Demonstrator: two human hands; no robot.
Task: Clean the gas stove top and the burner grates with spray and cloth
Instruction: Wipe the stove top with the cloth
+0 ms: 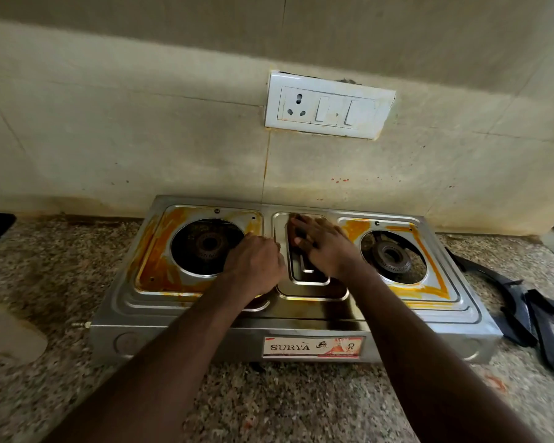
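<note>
Fingers (pixel 301 225) of the right hand (pixel 325 251), straight and spread, are pressing on the centre panel of the steel gas stove (pixel 301 327). The left hand (pixel 253 266) is curling its fingers under beside the left burner (pixel 208 244); whether they are holding anything cannot be told. Dark burner grates (pixel 525 311) are lying on the counter (pixel 269 410), right of the stove.

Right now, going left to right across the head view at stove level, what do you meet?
Left burner → left hand → right hand → right burner → dark parts on the counter.
</note>
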